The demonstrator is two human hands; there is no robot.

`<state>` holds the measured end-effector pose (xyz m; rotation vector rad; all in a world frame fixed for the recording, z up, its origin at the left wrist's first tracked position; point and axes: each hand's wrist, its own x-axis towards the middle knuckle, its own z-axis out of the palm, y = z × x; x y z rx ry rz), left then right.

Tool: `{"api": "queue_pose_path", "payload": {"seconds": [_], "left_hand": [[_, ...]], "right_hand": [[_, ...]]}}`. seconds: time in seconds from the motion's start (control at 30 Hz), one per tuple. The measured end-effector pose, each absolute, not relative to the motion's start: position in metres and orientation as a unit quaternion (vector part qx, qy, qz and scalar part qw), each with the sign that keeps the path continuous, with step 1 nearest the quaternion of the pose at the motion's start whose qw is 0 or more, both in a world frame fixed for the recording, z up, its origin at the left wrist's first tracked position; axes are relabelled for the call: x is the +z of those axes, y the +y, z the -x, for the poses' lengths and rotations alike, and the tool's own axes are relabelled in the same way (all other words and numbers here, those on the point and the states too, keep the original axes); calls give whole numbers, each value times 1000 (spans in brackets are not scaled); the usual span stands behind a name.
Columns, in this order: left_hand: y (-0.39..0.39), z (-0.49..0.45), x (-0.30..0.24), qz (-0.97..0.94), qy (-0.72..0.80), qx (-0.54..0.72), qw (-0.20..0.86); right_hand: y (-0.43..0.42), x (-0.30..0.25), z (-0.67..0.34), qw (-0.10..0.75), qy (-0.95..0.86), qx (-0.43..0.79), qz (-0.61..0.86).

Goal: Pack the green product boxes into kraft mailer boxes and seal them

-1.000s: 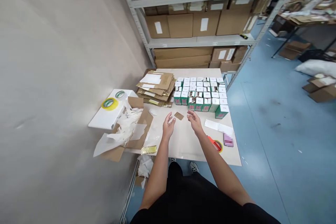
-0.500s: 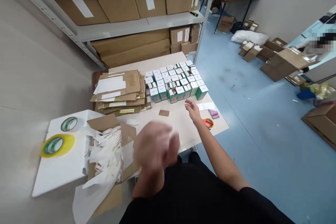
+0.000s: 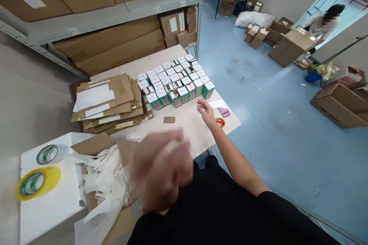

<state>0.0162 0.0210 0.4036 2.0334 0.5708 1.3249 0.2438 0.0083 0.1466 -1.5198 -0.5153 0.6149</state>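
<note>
My right hand hovers just above the pale surface, its fingers spread apart and holding nothing. Just beyond these fingers stands a block of small green and white boxes, packed side by side, the nearest one close to my fingertips but not touching. To the left of the fingers a small brown card piece lies flat on its own. On their right lie a white paper slip and a pink pad, and close by my wrist a red and yellow tape roll.

My left hand is raised close to my face and badly blurred, so I cannot tell whether its fingers are apart or together, or whether they hold anything. Left of it lies a heap of white paper strips on brown cardboard. Beyond the heap sits a stack of flattened cartons.
</note>
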Motion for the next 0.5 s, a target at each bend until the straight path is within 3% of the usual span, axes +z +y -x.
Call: {"api": "queue_pose_path", "payload": {"seconds": [0.07, 0.17, 0.3, 0.43, 0.5], "left_hand": [[63, -59, 355, -750, 226, 522, 339], [114, -97, 247, -706, 297, 427, 481], [117, -102, 112, -583, 443, 350, 584], [70, -86, 41, -511, 551, 292, 592], [48, -78, 22, -491, 583, 275, 586]], "right_hand": [[-2, 133, -258, 636, -227, 269, 687], [-25, 105, -282, 581, -231, 269, 733], [-62, 58, -315, 450, -244, 289, 809], [-99, 11, -335, 259, -243, 328, 875], [-115, -9, -338, 206, -275, 331, 879]]}}
